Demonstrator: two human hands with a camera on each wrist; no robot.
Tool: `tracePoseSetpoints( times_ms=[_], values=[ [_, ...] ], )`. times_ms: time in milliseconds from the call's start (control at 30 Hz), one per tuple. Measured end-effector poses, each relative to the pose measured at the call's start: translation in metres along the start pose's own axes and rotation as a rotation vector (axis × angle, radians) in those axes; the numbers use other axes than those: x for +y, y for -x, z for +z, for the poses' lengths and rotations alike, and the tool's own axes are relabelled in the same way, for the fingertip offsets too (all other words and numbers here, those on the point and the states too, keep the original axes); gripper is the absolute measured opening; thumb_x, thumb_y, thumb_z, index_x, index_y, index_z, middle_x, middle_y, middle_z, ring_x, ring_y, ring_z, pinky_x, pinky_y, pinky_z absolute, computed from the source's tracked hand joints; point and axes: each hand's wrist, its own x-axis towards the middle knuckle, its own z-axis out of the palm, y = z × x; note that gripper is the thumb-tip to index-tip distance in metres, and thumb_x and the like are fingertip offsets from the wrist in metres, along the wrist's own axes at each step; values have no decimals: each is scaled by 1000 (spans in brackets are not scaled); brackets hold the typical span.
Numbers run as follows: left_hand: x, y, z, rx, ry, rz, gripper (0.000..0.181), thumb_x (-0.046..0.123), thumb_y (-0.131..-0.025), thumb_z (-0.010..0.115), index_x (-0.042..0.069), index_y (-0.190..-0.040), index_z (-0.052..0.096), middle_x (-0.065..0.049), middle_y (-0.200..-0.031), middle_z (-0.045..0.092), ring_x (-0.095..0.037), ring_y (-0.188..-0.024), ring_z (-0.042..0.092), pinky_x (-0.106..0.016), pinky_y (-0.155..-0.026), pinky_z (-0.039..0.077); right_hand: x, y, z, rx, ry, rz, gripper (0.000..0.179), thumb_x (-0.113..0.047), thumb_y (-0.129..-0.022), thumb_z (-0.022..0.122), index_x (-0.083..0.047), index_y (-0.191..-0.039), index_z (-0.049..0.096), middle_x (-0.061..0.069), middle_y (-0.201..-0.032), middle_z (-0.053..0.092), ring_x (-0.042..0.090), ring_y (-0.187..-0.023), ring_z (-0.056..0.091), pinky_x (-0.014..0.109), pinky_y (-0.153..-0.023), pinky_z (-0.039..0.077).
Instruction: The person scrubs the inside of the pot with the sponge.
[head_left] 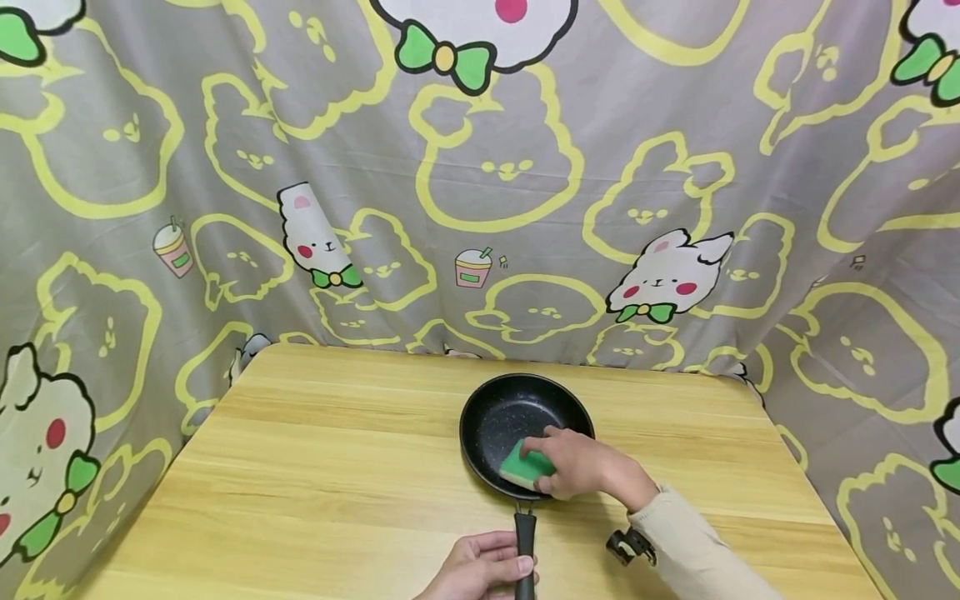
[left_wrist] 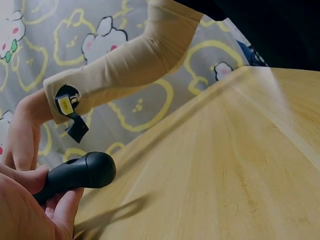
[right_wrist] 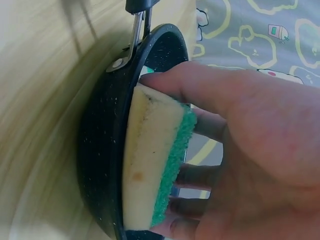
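A black speckled frying pan sits on the wooden table with its handle towards me. My left hand grips the black handle; the left wrist view shows the rounded handle end sticking out past thumb and fingers. Over the pan's near right side, my right hand holds a sponge with a green scouring side and a cream foam side. In the right wrist view the sponge stands at the pan's rim, foam towards the pan, thumb on one end and fingers along the green side.
The pale wooden table spreads around the pan. Behind and beside it hangs a grey curtain with yellow cartoon outlines. A black strap mount is fixed at the right sleeve's cuff.
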Motion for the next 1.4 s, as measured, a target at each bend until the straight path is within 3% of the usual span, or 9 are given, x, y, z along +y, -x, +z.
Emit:
tracePoseSetpoints(
  times_ms=[133,267,667,1033,1400],
  values=[
    [0,0,0,-1,-3,8,34,2,-94,73,-9,-125,65,-10,-100,75,-22,-91,74,-34,-81,62,0,-2,1,-17,-62,-28,37,-21,-91,76,-20,-127,63,10,-118,60,27,-101,57,44,-79,51],
    [-1,-1,0,6,-6,-2,34,3,-94,73,-8,-125,65,-10,-101,75,-21,-91,74,-34,-81,62,1,-5,3,-16,-112,-66,35,-22,-93,75,-21,-125,64,6,-112,58,23,-94,55,38,-75,48],
    [-2,-1,-2,1,-1,-7,37,3,-95,71,-10,-128,62,-10,-102,75,-22,-92,74,-35,-82,62,4,-16,18,88,-132,-162,30,-25,-94,74,-19,-122,66,2,-104,57,16,-85,51,28,-67,42],
    [-1,-2,-2,-11,8,2,37,3,-94,72,-10,-127,62,-10,-102,74,-22,-92,73,-36,-82,62,-1,-24,28,131,-178,-152,29,-27,-100,68,-17,-126,60,4,-110,61,19,-97,56,36,-78,50],
    [-1,-2,-2,-16,29,-3,38,2,-95,70,-11,-129,60,-11,-102,74,-22,-92,73,-40,-83,62,-10,-37,34,186,-189,-98,32,-27,-95,71,-19,-123,59,4,-108,61,20,-97,56,41,-79,50]
  ],
)
